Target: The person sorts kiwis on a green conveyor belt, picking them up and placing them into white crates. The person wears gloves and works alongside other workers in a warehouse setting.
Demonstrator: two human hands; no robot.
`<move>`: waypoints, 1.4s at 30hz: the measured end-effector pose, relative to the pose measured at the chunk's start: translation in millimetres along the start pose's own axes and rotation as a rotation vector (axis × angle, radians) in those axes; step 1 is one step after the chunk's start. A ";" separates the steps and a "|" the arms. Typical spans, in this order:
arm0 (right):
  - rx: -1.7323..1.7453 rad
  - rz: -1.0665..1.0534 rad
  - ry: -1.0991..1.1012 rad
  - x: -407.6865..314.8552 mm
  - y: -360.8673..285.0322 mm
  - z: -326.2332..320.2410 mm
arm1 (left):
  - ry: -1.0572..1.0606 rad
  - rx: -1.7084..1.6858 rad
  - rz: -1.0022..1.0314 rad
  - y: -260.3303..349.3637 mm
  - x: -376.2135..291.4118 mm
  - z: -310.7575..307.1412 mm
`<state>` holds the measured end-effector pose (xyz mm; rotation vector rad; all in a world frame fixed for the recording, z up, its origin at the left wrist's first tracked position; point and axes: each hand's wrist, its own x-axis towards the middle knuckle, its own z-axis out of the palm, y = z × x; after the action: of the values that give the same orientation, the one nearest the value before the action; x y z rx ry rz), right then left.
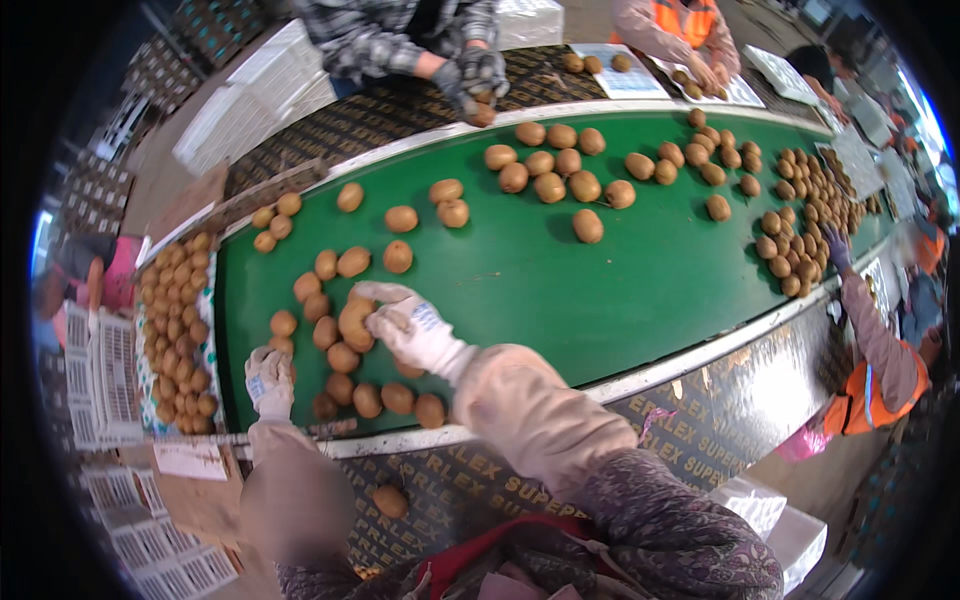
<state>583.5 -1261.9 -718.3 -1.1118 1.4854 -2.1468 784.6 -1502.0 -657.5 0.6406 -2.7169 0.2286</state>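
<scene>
My right hand (pixel 405 322), in a white work glove, grips a brown kiwifruit (pixel 355 325) above the green conveyor belt (pixel 525 300). Loose kiwifruit lie around and below it. At the near left of the belt is my left hand (pixel 270 380), also gloved, with its fingers by a kiwifruit (pixel 281 344). Part of another fruit shows beside those fingers, and whether they hold it is hidden. Close to the near rail, several kiwifruit (pixel 397 398) rest in a loose row. One kiwifruit (pixel 391 500) sits on the dark printed board in front of me.
A bin of kiwifruit (pixel 176 330) adjoins the belt's left end. The metal rail (pixel 675 367) borders the near side. Across the belt, a person's gloved hands (pixel 472 79) hold kiwifruit. At right, a co-worker's gloved hand (pixel 836 246) touches a fruit pile (pixel 799 255). White crates (pixel 112 375) stand left.
</scene>
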 end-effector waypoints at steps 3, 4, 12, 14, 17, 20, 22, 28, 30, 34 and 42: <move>0.183 -0.198 -0.025 -28.1 -30.8 -10.3 | 0.091 -0.547 -0.157 35.0 -34.4 -55.3; 0.280 -0.157 0.039 -45.8 -39.4 -8.7 | 0.034 -0.690 -0.215 53.4 -47.8 -72.1; 0.977 0.665 0.420 -174.9 -11.3 13.4 | -0.503 -1.526 -0.507 234.8 -128.4 -72.4; 0.870 0.766 0.446 -197.1 -34.5 22.8 | -0.460 -1.613 -0.522 240.9 -154.0 -54.1; 0.925 0.888 0.427 -225.2 -31.8 12.0 | -0.562 -1.545 -0.800 250.7 -159.4 -68.7; 0.672 0.994 0.604 -236.3 -48.9 20.9 | -0.178 -1.596 -0.359 261.1 -175.7 -29.0; 0.804 0.958 0.660 -238.6 -41.5 24.4 | -0.377 -1.411 -0.277 267.3 -170.5 -43.2; 1.045 0.843 0.596 -228.5 -66.1 3.5 | -0.479 -1.790 -0.604 291.0 -147.3 -75.5; 1.010 0.781 0.616 -224.4 -53.1 -4.5 | -0.613 -1.678 -0.697 293.1 -129.3 -97.0; 0.961 0.617 0.551 -218.2 -18.1 -35.1 | -0.417 -1.873 -0.472 314.1 -118.9 -62.3; 1.060 0.610 0.600 -179.7 25.9 -95.4 | -0.597 -1.890 -1.068 342.8 -62.6 -11.8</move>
<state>626.3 -1097.4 -833.0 0.3241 0.4784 -2.3022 683.5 -1170.5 -695.6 1.2100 -1.2697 -2.4864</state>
